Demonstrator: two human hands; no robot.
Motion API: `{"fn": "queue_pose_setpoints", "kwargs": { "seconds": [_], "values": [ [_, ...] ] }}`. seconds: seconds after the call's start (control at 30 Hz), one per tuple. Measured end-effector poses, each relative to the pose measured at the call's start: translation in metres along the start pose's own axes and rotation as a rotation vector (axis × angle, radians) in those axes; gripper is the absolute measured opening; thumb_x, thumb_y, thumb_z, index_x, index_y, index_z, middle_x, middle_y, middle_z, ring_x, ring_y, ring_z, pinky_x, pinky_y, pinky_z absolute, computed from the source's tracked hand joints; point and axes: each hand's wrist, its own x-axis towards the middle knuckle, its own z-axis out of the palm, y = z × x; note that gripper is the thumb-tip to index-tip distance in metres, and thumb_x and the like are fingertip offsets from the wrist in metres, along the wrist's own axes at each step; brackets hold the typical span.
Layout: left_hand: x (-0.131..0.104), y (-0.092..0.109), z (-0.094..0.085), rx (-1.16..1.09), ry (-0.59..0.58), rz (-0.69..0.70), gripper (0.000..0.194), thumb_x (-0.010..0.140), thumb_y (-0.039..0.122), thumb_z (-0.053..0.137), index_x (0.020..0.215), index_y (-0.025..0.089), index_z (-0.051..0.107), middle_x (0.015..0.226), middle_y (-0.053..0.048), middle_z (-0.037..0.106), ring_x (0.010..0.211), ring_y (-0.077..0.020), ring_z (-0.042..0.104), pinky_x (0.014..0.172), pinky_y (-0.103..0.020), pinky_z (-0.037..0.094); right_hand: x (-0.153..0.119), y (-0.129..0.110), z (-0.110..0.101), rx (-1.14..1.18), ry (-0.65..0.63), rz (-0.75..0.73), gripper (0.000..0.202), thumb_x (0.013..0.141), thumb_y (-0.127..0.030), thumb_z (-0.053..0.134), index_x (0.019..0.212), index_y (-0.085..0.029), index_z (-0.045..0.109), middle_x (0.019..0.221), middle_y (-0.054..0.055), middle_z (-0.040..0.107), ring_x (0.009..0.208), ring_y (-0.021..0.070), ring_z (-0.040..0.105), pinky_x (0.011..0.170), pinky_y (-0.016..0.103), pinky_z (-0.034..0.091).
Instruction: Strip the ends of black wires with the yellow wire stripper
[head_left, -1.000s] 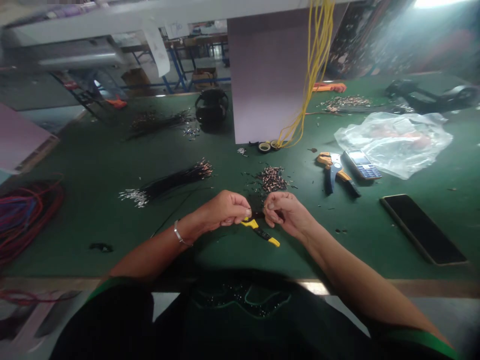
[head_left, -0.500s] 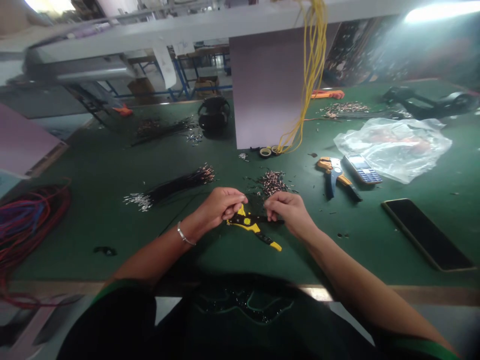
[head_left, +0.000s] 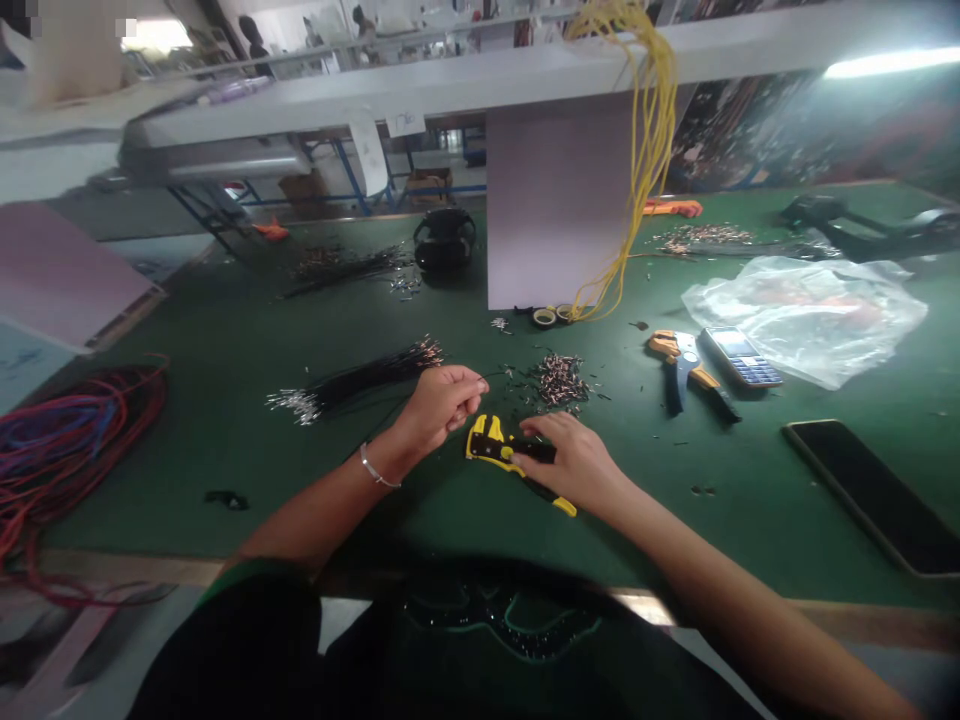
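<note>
My left hand pinches a thin black wire between thumb and fingertips. A short end of the wire pokes out to the right, and its tail trails back under my wrist. Just right of it, my right hand has thumb and fingers around the black handle of a yellow-and-black wire stripper. The tool lies on the green table with its jaws toward my left hand. Beyond my right hand is a heap of small black-and-copper wire offcuts. A bundle of black wires lies beyond my left forearm.
To the right are orange-and-blue pliers, a keypad phone, a plastic bag and a smartphone. Tape rolls and hanging yellow wires are ahead. Red and blue cable coils lie left.
My right hand has moved from beside my left fingertips back and down onto the wire stripper's handle, taking hold of it. My left hand keeps its pinch. The view has shifted slightly.
</note>
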Motion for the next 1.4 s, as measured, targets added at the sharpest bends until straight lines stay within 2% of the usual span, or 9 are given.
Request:
{"fn": "queue_pose_setpoints", "kwargs": {
  "seconds": [0.23, 0.53, 0.63, 0.73, 0.8, 0.87, 1.0, 1.23, 1.4],
  "values": [
    [-0.011, 0.0, 0.01, 0.183, -0.037, 0.017, 0.009, 0.077, 0.016, 0.057, 0.07, 0.012, 0.059, 0.044, 0.006, 0.05, 0.031, -0.0008, 0.031, 0.033, -0.017, 0.017, 0.031, -0.002, -0.01, 0.758, 0.078, 0.233, 0.031, 0.072, -0.043, 0.07, 0.089, -0.017, 0.064, 0.076, 0.003, 0.068, 0.069, 0.0164, 0.063, 0.068, 0.032, 0.05],
    [-0.012, 0.004, 0.007, 0.067, -0.163, -0.041, 0.01, 0.076, 0.019, 0.059, 0.07, 0.012, 0.06, 0.044, 0.006, 0.05, 0.031, -0.001, 0.028, 0.033, -0.018, 0.015, 0.031, 0.006, -0.019, 1.041, 0.108, 0.242, 0.021, 0.073, -0.035, 0.07, 0.069, -0.017, 0.06, 0.057, -0.002, 0.062, 0.05, 0.0111, 0.054, 0.057, 0.028, 0.048],
    [-0.011, 0.005, 0.006, 0.061, -0.136, -0.038, 0.009, 0.077, 0.017, 0.058, 0.069, 0.011, 0.06, 0.044, 0.005, 0.05, 0.031, -0.0007, 0.028, 0.033, -0.018, 0.014, 0.026, 0.014, -0.024, 0.921, 0.114, 0.241, 0.023, 0.077, -0.038, 0.066, 0.069, -0.018, 0.059, 0.056, -0.002, 0.059, 0.051, 0.0123, 0.054, 0.056, 0.028, 0.048],
    [-0.009, 0.004, 0.005, 0.066, -0.094, -0.033, 0.01, 0.078, 0.015, 0.056, 0.069, 0.012, 0.059, 0.044, 0.005, 0.049, 0.031, -0.0003, 0.027, 0.034, -0.018, 0.013, 0.012, 0.015, -0.024, 0.491, 0.044, 0.154, 0.027, 0.084, -0.04, 0.056, 0.067, -0.019, 0.061, 0.06, 0.0, 0.062, 0.058, 0.0146, 0.057, 0.061, 0.03, 0.048],
    [-0.007, 0.003, 0.004, 0.064, -0.076, -0.025, 0.011, 0.079, 0.014, 0.055, 0.069, 0.013, 0.059, 0.045, 0.005, 0.049, 0.031, -0.0002, 0.028, 0.034, -0.018, 0.014, -0.001, 0.01, -0.021, 0.208, -0.022, 0.004, 0.02, 0.084, -0.038, 0.057, 0.083, -0.02, 0.067, 0.079, 0.005, 0.069, 0.073, 0.0193, 0.062, 0.072, 0.035, 0.049],
    [-0.005, 0.001, 0.003, 0.055, -0.075, -0.019, 0.012, 0.08, 0.015, 0.054, 0.069, 0.013, 0.059, 0.045, 0.005, 0.049, 0.031, -0.0003, 0.029, 0.033, -0.018, 0.015, -0.012, 0.005, -0.016, 0.007, -0.076, -0.116, 0.032, 0.08, -0.038, 0.063, 0.105, -0.018, 0.065, 0.102, 0.012, 0.068, 0.093, 0.0266, 0.061, 0.084, 0.042, 0.048],
    [-0.001, -0.002, 0.001, 0.04, -0.069, -0.012, 0.012, 0.079, 0.015, 0.053, 0.069, 0.013, 0.058, 0.045, 0.005, 0.05, 0.031, -0.0013, 0.029, 0.032, -0.018, 0.015, -0.023, 0.003, -0.001, -0.222, -0.141, -0.165, 0.054, 0.073, -0.033, 0.067, 0.124, -0.017, 0.057, 0.118, 0.016, 0.06, 0.106, 0.0316, 0.054, 0.091, 0.047, 0.046],
    [0.0, 0.001, -0.003, 0.009, -0.037, 0.017, 0.01, 0.079, 0.016, 0.051, 0.07, 0.014, 0.056, 0.042, 0.005, 0.049, 0.029, -0.0018, 0.026, 0.032, -0.019, 0.014, -0.016, 0.021, 0.005, -0.024, 0.004, -0.076, 0.052, 0.06, -0.017, 0.061, 0.112, -0.019, 0.063, 0.101, 0.012, 0.064, 0.097, 0.0298, 0.058, 0.087, 0.046, 0.048],
    [-0.002, 0.007, -0.006, -0.027, -0.006, 0.043, 0.01, 0.08, 0.016, 0.047, 0.074, 0.014, 0.055, 0.041, 0.004, 0.05, 0.029, -0.0029, 0.025, 0.032, -0.019, 0.014, -0.014, 0.028, -0.016, 0.541, -0.029, 0.326, 0.046, 0.062, -0.025, 0.063, 0.107, -0.018, 0.064, 0.099, 0.007, 0.068, 0.088, 0.0243, 0.063, 0.084, 0.042, 0.05]
  ]
}}
